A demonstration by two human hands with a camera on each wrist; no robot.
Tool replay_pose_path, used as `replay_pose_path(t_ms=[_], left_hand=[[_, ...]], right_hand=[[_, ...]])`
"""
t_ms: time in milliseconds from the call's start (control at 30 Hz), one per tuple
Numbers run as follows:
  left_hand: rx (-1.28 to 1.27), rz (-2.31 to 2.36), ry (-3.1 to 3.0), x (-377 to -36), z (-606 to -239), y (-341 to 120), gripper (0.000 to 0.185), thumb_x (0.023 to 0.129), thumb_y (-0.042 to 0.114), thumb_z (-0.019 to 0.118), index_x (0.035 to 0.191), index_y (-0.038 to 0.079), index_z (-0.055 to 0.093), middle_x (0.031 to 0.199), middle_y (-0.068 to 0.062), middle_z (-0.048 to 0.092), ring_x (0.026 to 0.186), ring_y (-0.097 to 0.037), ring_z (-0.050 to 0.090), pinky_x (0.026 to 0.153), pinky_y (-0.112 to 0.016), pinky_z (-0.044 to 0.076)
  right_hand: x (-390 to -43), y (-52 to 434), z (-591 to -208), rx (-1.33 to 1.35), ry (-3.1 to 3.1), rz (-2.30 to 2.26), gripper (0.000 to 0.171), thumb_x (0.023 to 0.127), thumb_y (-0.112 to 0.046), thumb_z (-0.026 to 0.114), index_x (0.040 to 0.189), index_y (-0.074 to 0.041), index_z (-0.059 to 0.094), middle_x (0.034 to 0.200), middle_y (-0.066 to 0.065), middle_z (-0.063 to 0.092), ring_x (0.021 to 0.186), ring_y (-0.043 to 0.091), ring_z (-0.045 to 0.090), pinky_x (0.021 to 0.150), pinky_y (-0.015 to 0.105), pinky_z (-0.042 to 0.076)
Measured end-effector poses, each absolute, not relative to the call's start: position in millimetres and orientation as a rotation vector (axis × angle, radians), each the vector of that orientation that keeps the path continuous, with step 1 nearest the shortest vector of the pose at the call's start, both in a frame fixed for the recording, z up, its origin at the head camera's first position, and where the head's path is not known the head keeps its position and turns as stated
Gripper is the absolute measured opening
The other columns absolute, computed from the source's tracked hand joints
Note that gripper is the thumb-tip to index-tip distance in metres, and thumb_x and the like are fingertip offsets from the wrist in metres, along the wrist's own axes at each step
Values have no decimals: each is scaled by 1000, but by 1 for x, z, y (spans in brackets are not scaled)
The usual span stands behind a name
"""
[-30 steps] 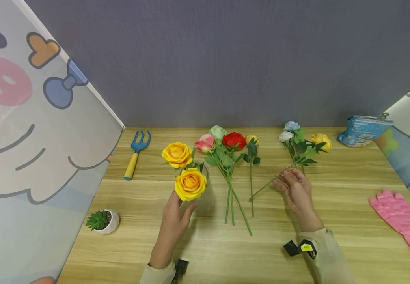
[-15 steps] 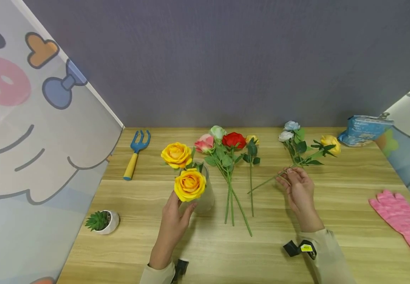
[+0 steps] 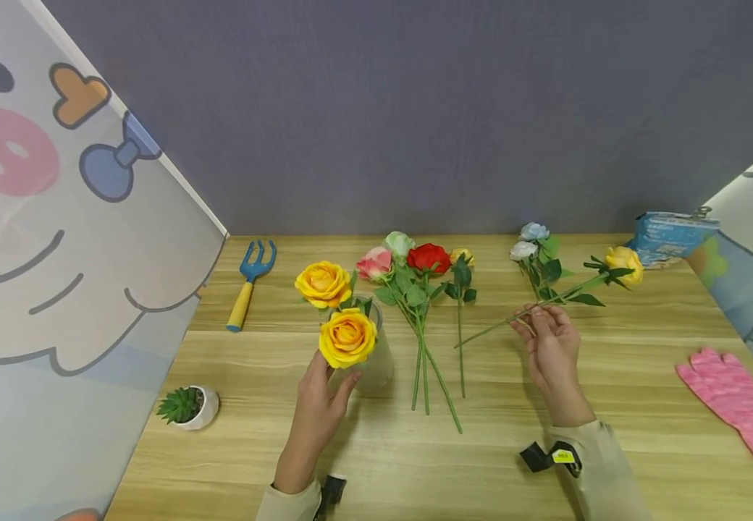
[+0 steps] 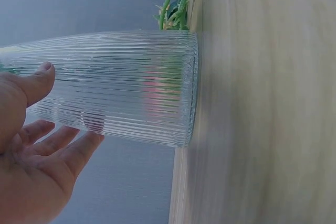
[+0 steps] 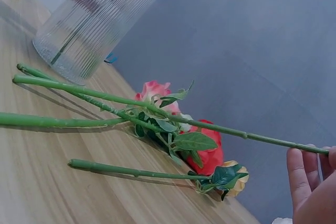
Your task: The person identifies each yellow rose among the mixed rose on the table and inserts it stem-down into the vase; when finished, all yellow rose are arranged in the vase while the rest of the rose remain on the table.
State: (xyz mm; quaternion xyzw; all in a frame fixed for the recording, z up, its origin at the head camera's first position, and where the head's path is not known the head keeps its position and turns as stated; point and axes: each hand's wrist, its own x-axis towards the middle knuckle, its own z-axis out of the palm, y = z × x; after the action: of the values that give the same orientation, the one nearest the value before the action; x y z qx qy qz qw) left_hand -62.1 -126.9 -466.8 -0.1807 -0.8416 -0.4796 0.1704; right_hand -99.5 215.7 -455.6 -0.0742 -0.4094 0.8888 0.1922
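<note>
My left hand grips a ribbed clear glass vase from its left side, thumb and fingers curled about it. Two orange-yellow roses stand in the vase, their heads above its rim. My right hand pinches the green stem of a paler yellow rose between thumb and fingers. That flower's head points to the right, and its bare stem end reaches left over a small yellow flower's stem. A red rose, a pink rose and a pale green one lie between the hands, stems crossing.
A light blue flower and a white flower lie at the back right, near a blue bag. Pink gloves lie far right. On the left are a hand fork and a potted succulent.
The pale yellow rose in my right hand has shifted to the right, away from the blue and white flowers. My right hand has moved slightly right. My left hand and the vase stay put.
</note>
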Motion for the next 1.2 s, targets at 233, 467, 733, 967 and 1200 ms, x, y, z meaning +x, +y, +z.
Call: replay_pose_path(t_ms=[233, 467, 733, 967, 1200], left_hand=[[-510, -1350, -2385, -62, -468, -127, 62, 83, -11, 80, 136, -9, 48, 130, -25, 60, 123, -40, 62, 99, -50, 58], [-510, -1361, -2382, -62, -467, -128, 63, 83, -11, 80, 137, -10, 47, 131, -26, 59, 124, -40, 61, 100, -49, 57], [-526, -1366, -2375, -62, -467, -127, 63, 83, -12, 79, 137, -9, 47, 133, -25, 58, 126, -40, 60, 102, -50, 56], [-530, -1373, -2379, -62, -468, -127, 64, 84, -12, 79, 139, -8, 46, 134, -25, 58, 127, -39, 60, 102, -49, 56], [-519, -1379, -2386, -62, -467, -127, 64, 83, -12, 79, 138, -7, 47, 133, -24, 59, 126, -39, 61, 102, -49, 56]], right_hand=[[-100, 215, -455, -117, -1107, 2492, 9, 103, 6, 53, 99, 2, 59, 93, 10, 69, 83, 19, 71, 74, 25, 65], [-101, 213, -454, -77, -1099, 2457, 15, 102, 7, 54, 105, 3, 68, 93, 11, 69, 84, 18, 69, 72, 25, 65], [-102, 215, -453, 90, -912, 2514, 12, 103, 9, 51, 105, 9, 63, 96, 16, 68, 86, 24, 71, 77, 31, 66], [-101, 216, -452, 116, -821, 2535, 8, 103, 8, 50, 107, 11, 57, 96, 20, 65, 87, 28, 71, 80, 34, 66], [-99, 213, -449, 141, -781, 2543, 8, 103, 10, 48, 107, 13, 56, 98, 21, 65, 88, 31, 72, 82, 37, 66]])
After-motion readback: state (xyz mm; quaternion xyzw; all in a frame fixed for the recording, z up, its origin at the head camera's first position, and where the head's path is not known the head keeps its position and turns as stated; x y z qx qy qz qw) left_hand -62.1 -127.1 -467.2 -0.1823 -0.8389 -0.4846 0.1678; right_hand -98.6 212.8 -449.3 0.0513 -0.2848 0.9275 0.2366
